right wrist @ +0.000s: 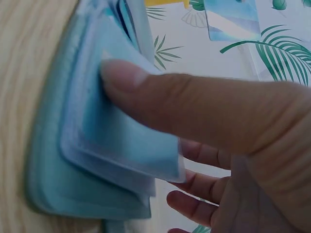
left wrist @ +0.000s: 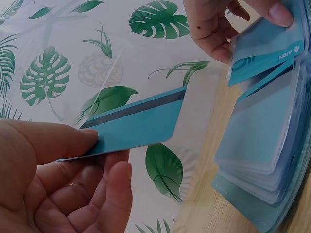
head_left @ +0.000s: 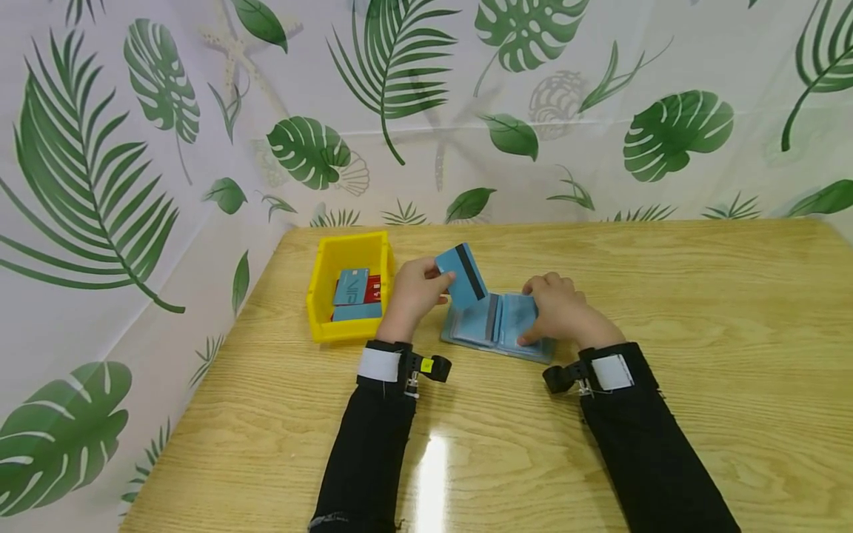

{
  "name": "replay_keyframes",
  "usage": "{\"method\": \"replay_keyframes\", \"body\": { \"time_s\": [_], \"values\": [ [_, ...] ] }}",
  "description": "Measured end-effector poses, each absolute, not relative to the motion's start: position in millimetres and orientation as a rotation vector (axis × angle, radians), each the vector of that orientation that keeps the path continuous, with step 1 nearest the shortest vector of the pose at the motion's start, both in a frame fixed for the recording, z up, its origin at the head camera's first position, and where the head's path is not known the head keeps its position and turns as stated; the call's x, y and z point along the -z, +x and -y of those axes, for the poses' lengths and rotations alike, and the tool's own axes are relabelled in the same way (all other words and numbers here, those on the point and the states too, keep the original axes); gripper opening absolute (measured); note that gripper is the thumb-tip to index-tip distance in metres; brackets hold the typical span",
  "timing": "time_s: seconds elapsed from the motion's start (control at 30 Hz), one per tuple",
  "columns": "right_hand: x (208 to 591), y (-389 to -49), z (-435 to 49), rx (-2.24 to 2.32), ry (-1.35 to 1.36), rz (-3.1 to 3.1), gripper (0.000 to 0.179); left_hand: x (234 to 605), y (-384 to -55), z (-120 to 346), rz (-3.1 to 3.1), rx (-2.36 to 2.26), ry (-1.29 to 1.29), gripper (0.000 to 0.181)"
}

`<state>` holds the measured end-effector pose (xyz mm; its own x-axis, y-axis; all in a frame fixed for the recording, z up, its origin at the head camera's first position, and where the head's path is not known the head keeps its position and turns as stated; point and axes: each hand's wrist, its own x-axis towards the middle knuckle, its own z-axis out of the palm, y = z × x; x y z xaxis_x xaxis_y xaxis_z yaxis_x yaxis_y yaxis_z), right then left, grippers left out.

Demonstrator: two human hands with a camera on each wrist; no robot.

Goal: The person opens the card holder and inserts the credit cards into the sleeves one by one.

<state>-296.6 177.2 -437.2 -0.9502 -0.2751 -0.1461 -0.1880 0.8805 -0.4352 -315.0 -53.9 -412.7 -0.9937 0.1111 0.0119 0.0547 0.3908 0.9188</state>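
In the head view my left hand (head_left: 415, 292) pinches a blue card (head_left: 461, 275) with a dark stripe, raised just over the left side of an open card holder (head_left: 496, 348). The left wrist view shows thumb and fingers on one end of that card. The holder lies spread on the table, with clear plastic sleeves (left wrist: 257, 138) and a blue card marked AION in one of them. My right hand (head_left: 561, 307) grips the holder's right-hand sleeves; in the right wrist view the thumb presses on a clear sleeve (right wrist: 131, 136), with fingers behind it.
A yellow bin (head_left: 320, 296) stands left of my left hand. Inside lie several blue and red cards, one blue card (head_left: 351, 287) reading VIP. The wooden table (head_left: 506, 444) meets a leaf-patterned cloth (head_left: 413, 178) at the back and left.
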Motion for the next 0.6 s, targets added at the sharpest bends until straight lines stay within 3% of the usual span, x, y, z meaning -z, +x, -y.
{"method": "replay_keyframes", "body": {
  "time_s": [0.23, 0.4, 0.6],
  "values": [
    [429, -299, -174, 1.142, -0.228, -2.587, 0.066, 410, -315, 54, -2.517, -1.732, 0.161, 0.013],
    [426, -298, -165, 1.679, -0.349, -2.184, 0.062, 410, -314, 49, -2.416, -1.802, 0.189, 0.021],
    [422, -295, -163, 1.736, -0.254, -2.338, 0.045, 417, -313, 38, -2.434, -1.623, 0.390, 0.032]
  ]
}}
